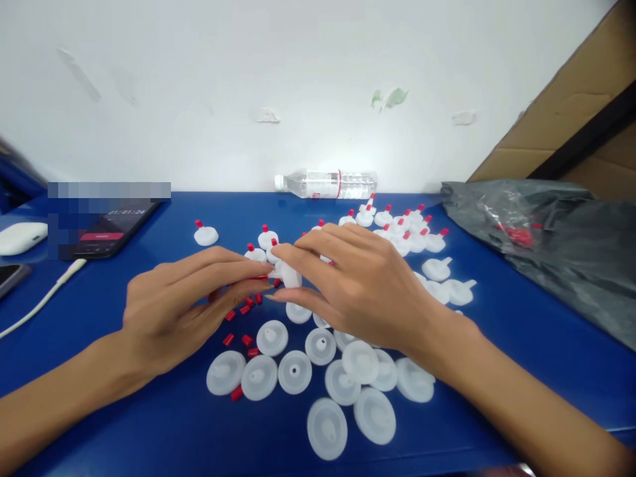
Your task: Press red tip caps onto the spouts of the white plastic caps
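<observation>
My left hand [183,298] and my right hand [358,278] meet over the middle of a blue table [149,424]. My right hand's fingers pinch a white plastic disc part [289,275]. The left hand's fingertips close on a small red cap [258,278] right beside that disc. Below the hands lie several uncapped white discs [293,371] and loose red caps [243,339]. Behind the hands sit several white discs fitted with red caps [402,232].
A clear water bottle [328,183] lies on its side against the white wall. A grey plastic bag [556,245] holding red caps is at the right, a cardboard box [571,126] behind it. At the left are a phone [112,228], a white cable [40,301] and a white case [20,237].
</observation>
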`<state>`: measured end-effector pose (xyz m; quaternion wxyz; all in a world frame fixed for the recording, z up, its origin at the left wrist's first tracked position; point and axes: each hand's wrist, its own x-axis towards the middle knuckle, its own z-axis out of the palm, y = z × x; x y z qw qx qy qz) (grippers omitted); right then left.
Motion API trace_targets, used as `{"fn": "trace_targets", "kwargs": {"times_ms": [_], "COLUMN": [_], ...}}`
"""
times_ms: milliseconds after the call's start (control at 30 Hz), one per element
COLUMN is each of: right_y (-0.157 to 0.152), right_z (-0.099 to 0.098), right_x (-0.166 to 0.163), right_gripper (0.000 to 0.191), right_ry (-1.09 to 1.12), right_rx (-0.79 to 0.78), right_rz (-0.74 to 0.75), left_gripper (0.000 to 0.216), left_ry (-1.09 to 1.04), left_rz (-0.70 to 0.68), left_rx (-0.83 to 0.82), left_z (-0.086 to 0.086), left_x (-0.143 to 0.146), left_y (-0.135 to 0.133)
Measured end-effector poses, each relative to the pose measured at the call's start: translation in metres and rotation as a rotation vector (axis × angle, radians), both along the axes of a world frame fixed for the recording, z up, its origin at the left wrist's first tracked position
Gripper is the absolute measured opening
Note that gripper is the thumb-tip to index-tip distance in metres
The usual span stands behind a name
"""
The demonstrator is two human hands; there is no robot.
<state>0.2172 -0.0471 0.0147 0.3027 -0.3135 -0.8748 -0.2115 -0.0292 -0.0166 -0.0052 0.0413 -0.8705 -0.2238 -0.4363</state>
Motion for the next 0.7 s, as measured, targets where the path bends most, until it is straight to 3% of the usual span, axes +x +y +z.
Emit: {"fn": "trace_targets", "kwargs": {"times_ms": [700], "right_y": [-0.0003], "right_z": [-0.0008], "right_x": [0.0017], "right_gripper": [0.037], "right_ry": [-0.047], "right_rx": [-0.072], "right_rz": [0.006], "left_gripper": [0.019], "left_ry": [0.091], "left_rz": [0.013], "left_rx": [0.029], "left_z": [-0.0024], "left_x": [-0.003], "left_y": [0.0008]}}
